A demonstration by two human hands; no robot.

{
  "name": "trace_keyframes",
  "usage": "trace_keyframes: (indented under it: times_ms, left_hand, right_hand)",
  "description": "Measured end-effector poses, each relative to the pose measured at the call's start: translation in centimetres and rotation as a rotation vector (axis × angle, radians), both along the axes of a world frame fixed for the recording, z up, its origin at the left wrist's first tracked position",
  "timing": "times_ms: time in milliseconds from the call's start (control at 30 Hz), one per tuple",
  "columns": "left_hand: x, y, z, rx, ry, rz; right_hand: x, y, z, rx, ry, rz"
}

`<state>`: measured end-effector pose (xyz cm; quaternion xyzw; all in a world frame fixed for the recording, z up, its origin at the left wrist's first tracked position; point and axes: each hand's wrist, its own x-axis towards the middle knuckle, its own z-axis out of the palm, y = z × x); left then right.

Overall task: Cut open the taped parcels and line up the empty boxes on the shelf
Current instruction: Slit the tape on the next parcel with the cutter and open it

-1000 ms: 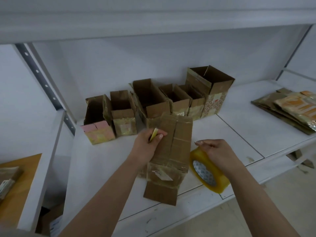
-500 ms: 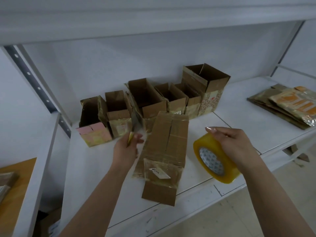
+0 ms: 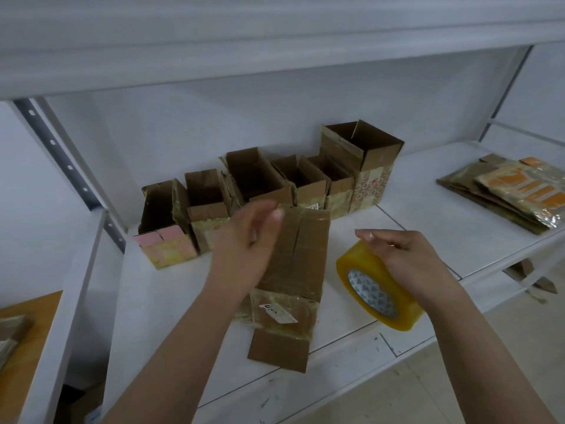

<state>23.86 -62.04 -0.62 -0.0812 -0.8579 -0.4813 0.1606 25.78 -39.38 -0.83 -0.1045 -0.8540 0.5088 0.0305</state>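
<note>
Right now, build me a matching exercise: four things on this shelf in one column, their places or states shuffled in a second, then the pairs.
Things:
1. roll of yellow tape
2. flattened box
3. tallest open box
4. stack of flat packets

Places or states:
A. right end of the row at the back
B. lying flat at the shelf's front edge
C. far right of the shelf, apart from the row
D. under the right hand, which grips it

Pairs: 1-D, 2-B, 3-A, 4-C
</note>
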Motion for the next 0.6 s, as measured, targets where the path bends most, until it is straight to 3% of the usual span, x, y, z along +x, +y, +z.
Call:
trace_keyframes:
  times_ms: [100, 167, 233, 433, 600]
  left_hand:
    - [-0.1, 4.5, 2.5, -0.054, -0.213, -0.259]
    - [-0.3, 6.8, 2.3, -0.146, -0.250, -0.305]
    - [-0.2, 8.3, 1.7, -0.184, -0.211, -0.291]
    - [-0.2, 10.3, 0.4, -0.054, -0.106, -0.328]
    - [-0.8, 10.1, 0.0, -0.050, -0.055, -0.314]
  right_hand:
    - [0.7, 0.0, 0.8, -0.003, 0.024, 0.032]
    - [1.4, -0.1, 1.3, 0.001, 0.052, 0.058]
    - [2.1, 0.0, 1.6, 0.011, 0.056, 0.067]
    - [2.9, 1.1, 1.3, -0.087, 0.056, 0.037]
    - [3.3, 2.2, 2.0, -0.276, -0.162, 0.038]
